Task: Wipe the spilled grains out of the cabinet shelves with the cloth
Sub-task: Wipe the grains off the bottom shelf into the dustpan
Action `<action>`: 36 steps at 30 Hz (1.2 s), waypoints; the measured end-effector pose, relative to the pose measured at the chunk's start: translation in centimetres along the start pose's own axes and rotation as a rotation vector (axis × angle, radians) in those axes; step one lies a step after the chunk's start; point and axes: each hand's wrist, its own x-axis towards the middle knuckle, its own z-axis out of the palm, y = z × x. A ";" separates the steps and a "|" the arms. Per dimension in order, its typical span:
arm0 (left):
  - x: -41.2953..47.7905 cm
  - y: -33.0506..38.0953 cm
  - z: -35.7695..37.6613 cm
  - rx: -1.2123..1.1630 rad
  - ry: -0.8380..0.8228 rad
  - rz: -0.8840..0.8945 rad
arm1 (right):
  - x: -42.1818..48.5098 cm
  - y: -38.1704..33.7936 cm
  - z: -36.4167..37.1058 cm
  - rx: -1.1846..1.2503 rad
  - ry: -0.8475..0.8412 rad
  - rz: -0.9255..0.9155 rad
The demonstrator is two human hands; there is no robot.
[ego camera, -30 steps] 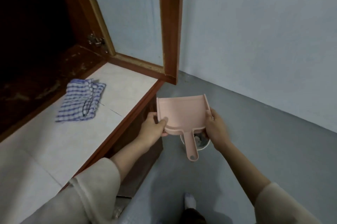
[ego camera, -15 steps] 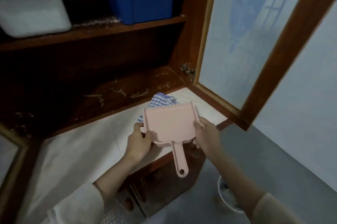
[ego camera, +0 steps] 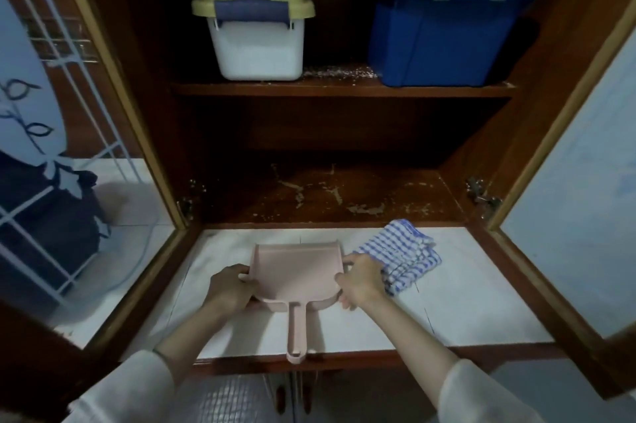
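Pink plastic dustpan point(ego camera: 296, 271) sits low in the middle of the white tiled tabletop point(ego camera: 475, 305). Its open mouth faces 12 o'clock into the cabinet, and the handle runs to 6 o'clock and pokes out past the front edge. Both hands are clamped on it, well apart. The left hand point(ego camera: 229, 288) has its fingers curled round the wall at 9 o'clock, and the right hand point(ego camera: 361, 279) is doing the same at 3 o'clock. Honestly can't tell if the pan is fully down on the tiles or a touch above them.

The cloth point(ego camera: 404, 255), a blue-and-white checked one, is lying crumpled on the tabletop at roughly 2 o'clock from the pan, right beside the right hand. Nobody's gripping it. The hand covers its near corner, so I can't say whether they actually touch.

Straight ahead at 12 o'clock is the lower shelf point(ego camera: 241, 195), dark wood with spilled grains point(ego camera: 364, 207) in pale streaks and specks, mostly from the middle over toward the right.

The upper shelf point(ego camera: 344, 89) has its own grain patch point(ego camera: 337, 72). That patch sits between a white tub point(ego camera: 256, 44) with a yellow lid at 11 o'clock and a blue bin point(ego camera: 444, 40) at 1 o'clock.

Both glass doors are swung wide open, the left door point(ego camera: 51, 133) out at 9 o'clock and the right door point(ego camera: 581, 188) at 3 o'clock.
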 end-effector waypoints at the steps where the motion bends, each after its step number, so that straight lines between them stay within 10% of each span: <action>1: 0.2 -0.2 0.0 0.015 -0.005 -0.011 | 0.0 -0.2 -0.4 -0.041 0.013 -0.009; 7: 1.3 1.4 0.4 0.216 0.138 0.019 | 2.6 0.2 -5.8 -0.363 0.298 -0.068; 13: 1.2 4.3 1.4 0.152 0.158 0.193 | 4.6 3.0 -8.0 -0.599 0.206 0.003; 24: -1.4 6.8 4.3 0.013 -0.063 0.317 | 3.6 1.6 -9.3 0.194 0.095 0.150; 32: -2.1 7.2 3.1 -0.645 -0.346 0.022 | 1.7 -3.6 -7.1 0.669 -0.221 0.023; 36: -1.2 6.6 1.0 -0.646 -0.159 0.028 | 1.9 -4.3 -4.5 0.623 -0.214 0.032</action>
